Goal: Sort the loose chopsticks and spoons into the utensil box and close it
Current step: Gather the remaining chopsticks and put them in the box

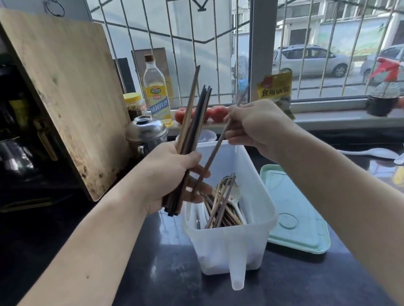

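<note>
Left hand (171, 175) grips a bundle of chopsticks (194, 119) in a closed fist, fingers curled round the middle of the sticks. Bundle stands near upright, tips fanned toward the window, butt ends sticking out below the fist, over the left edge of the utensil box (250, 234). Right hand (255, 128) pinches a single chopstick (217, 151) between thumb and fingertips near its upper part; the stick slants down and left, its lower end at the left hand's fingers, above the open box.

Utensil box: translucent white, open at the top, on the dark bench (164, 280), spout-like drain at its near wall. Inside, more chopsticks (222, 207) lean together with several spoons (234, 196), heads up. Count unclear.

Pale green lid (298, 215) lies flat on the bench just right of the box, touching or nearly touching it; cannot tell which.

Further out: two white spoons (378, 154) on the bench at far right. Wooden cutting board (66, 91) leans upright at left. Steel pot with lid (145, 131) behind the left hand. On the window sill: oil bottle (157, 93), yellow-lidded jar (134, 106), tomatoes (218, 113), yellow packet (276, 89), dark spray bottle (383, 96). Barred window beyond, parked cars outside.
</note>
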A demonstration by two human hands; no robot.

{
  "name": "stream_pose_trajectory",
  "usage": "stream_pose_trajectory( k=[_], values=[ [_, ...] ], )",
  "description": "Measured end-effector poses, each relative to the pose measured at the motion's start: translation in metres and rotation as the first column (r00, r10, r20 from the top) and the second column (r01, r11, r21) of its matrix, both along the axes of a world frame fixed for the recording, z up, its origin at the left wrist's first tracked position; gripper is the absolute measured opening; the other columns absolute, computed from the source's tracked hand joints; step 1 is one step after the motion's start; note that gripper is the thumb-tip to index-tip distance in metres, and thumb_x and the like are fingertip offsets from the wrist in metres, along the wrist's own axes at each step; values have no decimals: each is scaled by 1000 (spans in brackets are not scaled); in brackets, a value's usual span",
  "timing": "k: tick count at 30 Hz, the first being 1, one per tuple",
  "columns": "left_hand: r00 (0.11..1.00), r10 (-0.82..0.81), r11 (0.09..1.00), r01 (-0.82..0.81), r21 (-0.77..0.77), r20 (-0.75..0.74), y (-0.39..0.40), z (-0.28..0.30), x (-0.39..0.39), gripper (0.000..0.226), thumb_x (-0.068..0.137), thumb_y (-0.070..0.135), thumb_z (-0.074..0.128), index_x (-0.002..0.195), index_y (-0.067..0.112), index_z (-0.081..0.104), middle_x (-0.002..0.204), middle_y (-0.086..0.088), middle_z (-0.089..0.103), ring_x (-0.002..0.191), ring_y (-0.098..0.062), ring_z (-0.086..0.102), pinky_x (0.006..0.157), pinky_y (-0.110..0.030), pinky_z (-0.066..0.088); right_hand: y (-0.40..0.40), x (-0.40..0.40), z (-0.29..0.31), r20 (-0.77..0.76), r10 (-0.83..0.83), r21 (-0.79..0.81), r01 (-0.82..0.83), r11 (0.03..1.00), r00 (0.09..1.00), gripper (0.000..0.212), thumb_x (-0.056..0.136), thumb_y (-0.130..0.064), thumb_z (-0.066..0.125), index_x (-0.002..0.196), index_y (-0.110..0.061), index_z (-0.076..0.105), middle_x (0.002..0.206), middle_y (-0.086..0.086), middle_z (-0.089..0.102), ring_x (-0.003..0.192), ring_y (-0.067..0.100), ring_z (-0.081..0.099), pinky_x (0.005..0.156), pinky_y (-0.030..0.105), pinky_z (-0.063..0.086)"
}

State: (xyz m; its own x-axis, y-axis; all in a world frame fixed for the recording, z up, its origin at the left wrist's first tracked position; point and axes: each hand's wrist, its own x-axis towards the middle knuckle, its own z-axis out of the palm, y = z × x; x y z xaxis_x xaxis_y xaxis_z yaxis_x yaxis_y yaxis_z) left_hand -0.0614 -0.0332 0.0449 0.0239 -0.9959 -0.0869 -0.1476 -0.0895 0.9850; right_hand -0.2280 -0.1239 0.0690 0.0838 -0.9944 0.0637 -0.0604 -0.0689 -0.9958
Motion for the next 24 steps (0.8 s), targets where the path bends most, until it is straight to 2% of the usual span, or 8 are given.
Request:
stream_pose_trajectory(
  k=[5, 9, 10, 12, 14, 16, 21, 24],
  values=[
    [948, 281, 958, -267, -105, 150, -7, -6, 17, 11, 109, 21, 45, 104, 13, 51, 82, -11, 62, 47, -19, 60, 40, -26, 44, -5, 3, -13, -477, -186, -248, 71, 966, 859, 14, 102, -9, 52, 101, 4, 58, 72, 20, 70, 55, 25, 73, 60, 40, 63],
    [942, 310, 946, -292, -139, 126, -10, -3, 10, 18, 109, 22, 46, 93, 14, 50, 77, -9, 56, 44, -16, 50, 39, -24, 40, 6, 29, -38, -856, -46, -110, -95, 989, 515, 70, 93, 1, 49, 154, 0, 15, 105, 18, 64, 84, 32, 70, 71, 41, 61],
    [951, 283, 954, -266, -139, 123, -10, -3, 7, 17, 109, 22, 47, 95, 13, 51, 76, -9, 56, 44, -15, 51, 40, -25, 40, 10, 33, -43, -923, 8, -65, -176, 982, 385, 67, 91, 2, 50, 151, 7, 21, 104, 18, 65, 84, 30, 68, 67, 37, 58],
    [962, 233, 966, -213, -146, 143, -9, -3, 3, 11, 109, 20, 47, 101, 12, 52, 78, -9, 58, 43, -15, 52, 40, -26, 40, 16, 38, -43, -986, 108, 72, -258, 963, 127, 14, 88, 3, 56, 101, 4, 62, 79, 10, 64, 66, 22, 61, 54, 28, 48],
    [969, 200, 974, -181, -133, 146, -7, -5, 2, 11, 108, 20, 49, 105, 11, 52, 81, -10, 60, 45, -15, 55, 40, -27, 41, 21, 34, -37, -991, 123, 104, -262, 959, 58, 23, 88, 2, 58, 67, -6, 53, 63, 6, 56, 56, 20, 57, 51, 26, 46],
    [977, 180, 979, -168, -112, 112, -6, -5, 4, 11, 108, 20, 51, 106, 9, 53, 82, -11, 60, 46, -16, 56, 39, -26, 41, 18, 25, -25, -983, 62, 17, -250, 968, 172, 19, 88, 1, 57, 70, -4, 56, 60, 5, 56, 54, 20, 59, 50, 27, 49],
    [995, 91, 994, -94, -55, -44, -4, -2, 3, 15, 104, 16, 58, 108, 3, 62, 75, -7, 60, 52, -18, 58, 43, -29, 44, 10, 4, 10, -571, 70, -131, -174, 976, 818, 19, 104, -22, 55, 99, -8, 67, 76, 11, 71, 52, 17, 67, 48, 27, 54],
    [996, -24, 998, 19, -53, -89, -2, 2, -5, 16, 104, 16, 56, 107, 2, 65, 74, -7, 67, 56, -19, 62, 45, -30, 47, 13, 3, 9, -367, 242, -35, -274, 961, 898, 28, 103, -32, 57, 107, -7, 67, 88, 11, 73, 56, 15, 67, 52, 24, 53]
  ],
)
